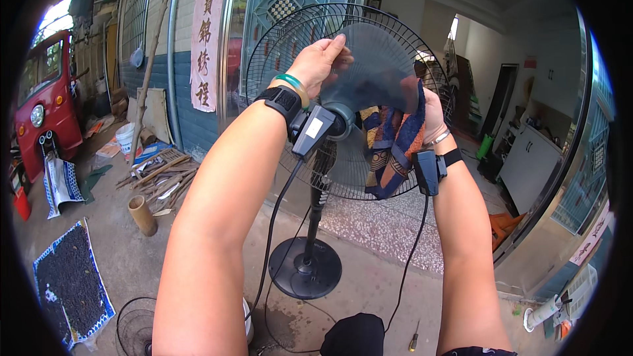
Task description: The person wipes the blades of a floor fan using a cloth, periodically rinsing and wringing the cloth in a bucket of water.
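Observation:
A black pedestal fan (pixel 312 222) stands upright before me, its front guard off and its translucent grey blades (pixel 381 54) exposed against the wire rear guard (pixel 269 34). My left hand (pixel 316 64) pinches the left edge of the upper blade, thumb in front. At the blade's right side, my right hand (pixel 432 111) holds a patterned towel (pixel 390 148) in navy, orange and yellow. Some of its fingers show dimly through the blade. The towel hangs down over the lower right of the blades. Each wrist wears a strapped black device with a cable.
A screwdriver (pixel 414 338) lies on the concrete floor at lower right. At lower left are a detached wire fan guard (pixel 133 329) and a sheet of dark granules (pixel 71 272). Beyond them stand a bamboo cup (pixel 142 215), firewood (pixel 168 173) and a red vehicle (pixel 49 104). Cables cross the floor.

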### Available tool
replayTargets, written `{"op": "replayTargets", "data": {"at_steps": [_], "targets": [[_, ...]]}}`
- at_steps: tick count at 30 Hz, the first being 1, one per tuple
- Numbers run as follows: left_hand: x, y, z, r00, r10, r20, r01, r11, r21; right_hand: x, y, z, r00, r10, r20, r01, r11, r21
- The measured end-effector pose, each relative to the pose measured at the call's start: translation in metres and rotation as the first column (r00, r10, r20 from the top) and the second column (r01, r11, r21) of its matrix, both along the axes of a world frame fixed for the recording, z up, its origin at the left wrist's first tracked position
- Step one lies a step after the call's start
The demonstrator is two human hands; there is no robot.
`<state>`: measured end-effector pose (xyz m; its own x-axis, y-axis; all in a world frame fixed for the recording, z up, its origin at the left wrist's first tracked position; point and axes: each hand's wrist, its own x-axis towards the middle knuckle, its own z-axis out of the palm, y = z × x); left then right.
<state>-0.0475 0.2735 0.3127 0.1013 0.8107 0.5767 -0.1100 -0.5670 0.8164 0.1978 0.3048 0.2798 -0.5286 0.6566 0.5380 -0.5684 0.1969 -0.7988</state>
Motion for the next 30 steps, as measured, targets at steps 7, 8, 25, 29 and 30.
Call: {"op": "replayTargets", "data": {"at_steps": [7, 8, 25, 29, 30], "targets": [[-0.003, -0.004, 0.003, 0.997, -0.079, -0.016, 0.079, 0.997, -0.023, 0.013, 0.011, -0.003, 0.981, -0.039, -0.191, 0.099, 0.945, 0.312], [-0.003, -0.005, 0.004, 0.995, -0.101, -0.013, 0.101, 0.995, -0.02, 0.015, 0.013, -0.002, 0.964, -0.105, -0.246, 0.186, 0.924, 0.333], [0.013, 0.011, 0.004, 0.996, 0.021, -0.092, -0.009, 0.992, 0.123, -0.002, 0.028, -0.014, 0.969, -0.209, -0.13, 0.232, 0.953, 0.197], [0.006, 0.011, 0.002, 0.993, 0.058, -0.099, -0.045, 0.991, 0.126, -0.004, -0.017, -0.004, 0.947, -0.072, -0.313, 0.143, 0.967, 0.209], [0.006, 0.011, 0.003, 0.994, 0.056, -0.098, -0.043, 0.991, 0.129, 0.003, -0.014, 0.0, 0.958, 0.099, -0.269, -0.006, 0.945, 0.326]]}}
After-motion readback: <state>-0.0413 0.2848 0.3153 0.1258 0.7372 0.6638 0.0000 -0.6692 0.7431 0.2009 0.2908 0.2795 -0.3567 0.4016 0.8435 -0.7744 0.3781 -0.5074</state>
